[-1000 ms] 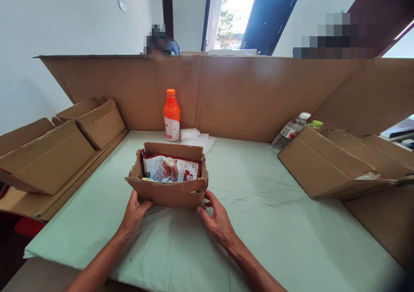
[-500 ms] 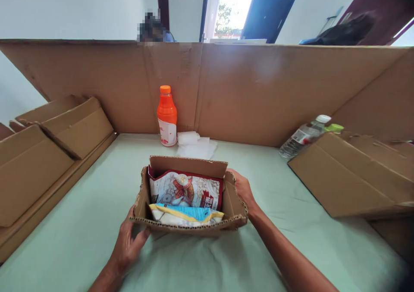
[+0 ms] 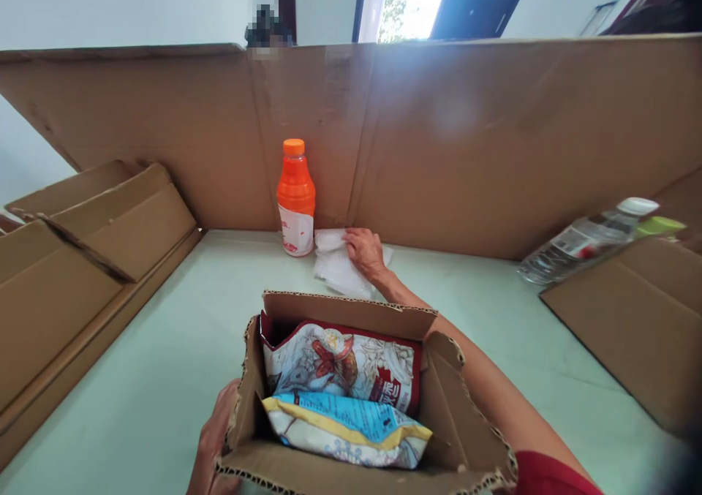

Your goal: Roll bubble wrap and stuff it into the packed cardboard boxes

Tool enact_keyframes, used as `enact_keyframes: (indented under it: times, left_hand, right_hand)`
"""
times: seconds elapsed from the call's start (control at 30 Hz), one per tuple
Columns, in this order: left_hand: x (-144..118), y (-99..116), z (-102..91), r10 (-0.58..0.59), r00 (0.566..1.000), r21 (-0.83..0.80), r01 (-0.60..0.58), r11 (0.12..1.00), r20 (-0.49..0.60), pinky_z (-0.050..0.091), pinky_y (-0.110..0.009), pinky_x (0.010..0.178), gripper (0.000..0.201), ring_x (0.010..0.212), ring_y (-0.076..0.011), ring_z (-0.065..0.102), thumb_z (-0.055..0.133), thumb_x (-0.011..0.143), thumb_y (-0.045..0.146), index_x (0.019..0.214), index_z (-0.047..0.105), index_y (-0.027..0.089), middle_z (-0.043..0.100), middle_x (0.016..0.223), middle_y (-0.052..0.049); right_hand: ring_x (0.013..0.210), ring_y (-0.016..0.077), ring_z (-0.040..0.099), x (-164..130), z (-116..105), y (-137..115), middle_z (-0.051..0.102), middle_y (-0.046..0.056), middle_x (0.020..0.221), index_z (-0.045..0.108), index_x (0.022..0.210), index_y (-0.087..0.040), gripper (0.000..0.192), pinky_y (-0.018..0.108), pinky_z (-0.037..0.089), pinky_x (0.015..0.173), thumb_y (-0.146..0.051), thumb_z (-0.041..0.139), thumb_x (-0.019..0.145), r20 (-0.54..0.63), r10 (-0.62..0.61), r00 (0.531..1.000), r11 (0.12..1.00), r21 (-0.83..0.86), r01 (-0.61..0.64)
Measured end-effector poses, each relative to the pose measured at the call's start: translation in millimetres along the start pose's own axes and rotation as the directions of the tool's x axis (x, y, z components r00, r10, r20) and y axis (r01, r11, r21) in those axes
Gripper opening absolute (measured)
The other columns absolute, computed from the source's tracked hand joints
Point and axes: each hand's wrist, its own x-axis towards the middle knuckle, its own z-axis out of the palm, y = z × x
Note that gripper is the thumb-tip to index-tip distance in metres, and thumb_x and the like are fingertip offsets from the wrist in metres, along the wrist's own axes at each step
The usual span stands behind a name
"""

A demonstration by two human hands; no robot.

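An open-topped cardboard box [image 3: 351, 305] is close in front of me. Inside it, a red-edged snack pouch [image 3: 351, 360] stands behind a blue, yellow and white packet [image 3: 351, 422]. My left hand [image 3: 218, 436] grips the box's left side, its fingertips partly hidden by the cardboard. Beyond the box, my right hand [image 3: 366, 252] reaches over a folded piece of white translucent plastic wrap [image 3: 337, 272], fingers bent and closed on its upper edge. An orange-capped bottle [image 3: 296, 199] with orange contents stands upright just left of the wrap.
A tall cardboard wall [image 3: 466, 151] runs across the back. Folded cardboard boxes [image 3: 137, 224] line the left side. To the right, a clear bottle [image 3: 581, 243] with a white cap leans beside another cardboard box [image 3: 630, 319]. A pale green cloth [image 3: 180, 334] covers the surface.
My right hand has left the box's right side and moved forward onto the plastic wrap. The box appears nearer and larger, with my left hand still at its left side.
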Motion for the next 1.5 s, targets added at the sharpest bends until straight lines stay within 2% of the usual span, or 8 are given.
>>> enact_keyframes:
  times: [0.23,0.5,0.7,1.0,1.1,1.2,1.37,1.5]
  left_hand:
    - [4,18,-3.9,0.033,0.999,-0.119,-0.033,0.992,0.005,0.055,-0.053,0.096,0.060,0.118,-0.0390,0.061,0.053,0.085,0.061,0.137,0.061,0.033,0.068,0.127,-0.009]
    - [11,33,-9.7,-0.002,1.000,-0.223,-0.001,0.975,-0.016,0.054,-0.041,0.092,0.053,0.108,-0.0333,0.066,0.056,0.088,0.059,0.119,0.068,0.016,0.071,0.115,-0.013]
    - [12,42,-17.8,-0.017,1.000,-0.152,0.014,0.988,-0.020,0.053,-0.035,0.083,0.053,0.096,-0.0283,0.066,0.051,0.088,0.063,0.105,0.066,0.015,0.072,0.099,-0.010]
    - [-69,89,-14.1,0.091,0.941,0.160,-0.040,0.986,-0.327,0.051,-0.040,0.091,0.045,0.109,-0.0274,0.061,0.060,0.091,0.032,0.135,0.054,0.022,0.065,0.113,-0.009]
    - [-99,104,9.6,0.359,0.929,0.178,-0.340,0.923,-0.089,0.051,-0.041,0.094,0.041,0.105,-0.0258,0.063,0.059,0.089,0.017,0.128,0.059,0.027,0.066,0.111,-0.008]
    - [-109,119,37.7,0.520,0.832,0.108,-0.545,0.831,0.195,0.049,-0.045,0.100,0.051,0.121,-0.0289,0.058,0.058,0.084,0.009,0.133,0.057,0.024,0.061,0.131,-0.014]
    - [-105,140,70.5,0.643,0.670,-0.115,-0.654,0.748,0.371,0.044,-0.051,0.105,0.052,0.129,-0.0320,0.054,0.054,0.078,0.005,0.128,0.061,0.018,0.065,0.129,-0.017]
    - [-103,152,82.6,0.470,0.758,-0.255,-0.395,0.883,0.452,0.050,-0.038,0.084,0.026,0.088,-0.0230,0.068,0.053,0.082,0.009,0.097,0.071,0.020,0.074,0.085,-0.007]
  right_hand:
    - [0.078,0.0171,0.061,-35,-78,-3,0.069,0.004,0.087,0.069,0.101,-0.014,0.040,0.029,0.050,0.072,-0.045,0.045,0.096,-0.320,0.166,0.933,0.959,0.272,-0.078]
    - [0.078,0.0203,0.065,-225,-193,-42,0.072,0.004,0.082,0.073,0.088,-0.019,0.034,0.034,0.054,0.076,-0.051,0.065,0.084,-0.350,0.406,0.844,0.896,0.334,-0.293]
    - [0.080,0.0231,0.068,-364,-195,-63,0.073,0.005,0.081,0.074,0.087,-0.020,0.034,0.034,0.056,0.076,-0.053,0.069,0.080,-0.089,0.525,0.847,0.804,0.378,-0.459]
    - [0.055,0.0143,0.060,-435,-189,-108,0.076,0.013,0.083,0.074,0.088,-0.011,0.051,0.027,0.048,0.051,-0.059,0.080,0.070,0.306,0.783,0.541,0.271,0.616,-0.740]
    - [0.065,0.0181,0.066,-435,-174,-138,0.075,0.015,0.091,0.076,0.083,-0.011,0.050,0.023,0.045,0.046,-0.059,0.082,0.068,0.471,0.720,0.510,0.091,0.665,-0.741]
    - [0.068,0.0173,0.066,-439,-155,-163,0.074,0.014,0.092,0.077,0.082,-0.012,0.049,0.022,0.045,0.048,-0.059,0.081,0.069,0.562,0.654,0.507,-0.001,0.671,-0.742]
    - [0.068,0.0163,0.065,-457,-145,-176,0.073,0.008,0.080,0.076,0.080,-0.016,0.044,0.025,0.051,0.060,-0.060,0.073,0.079,0.624,0.529,0.575,0.114,0.620,-0.776]
    - [0.071,0.0175,0.066,-468,-161,-167,0.074,0.008,0.083,0.074,0.088,-0.017,0.046,0.029,0.054,0.067,-0.062,0.075,0.077,0.581,0.405,0.706,0.307,0.641,-0.703]
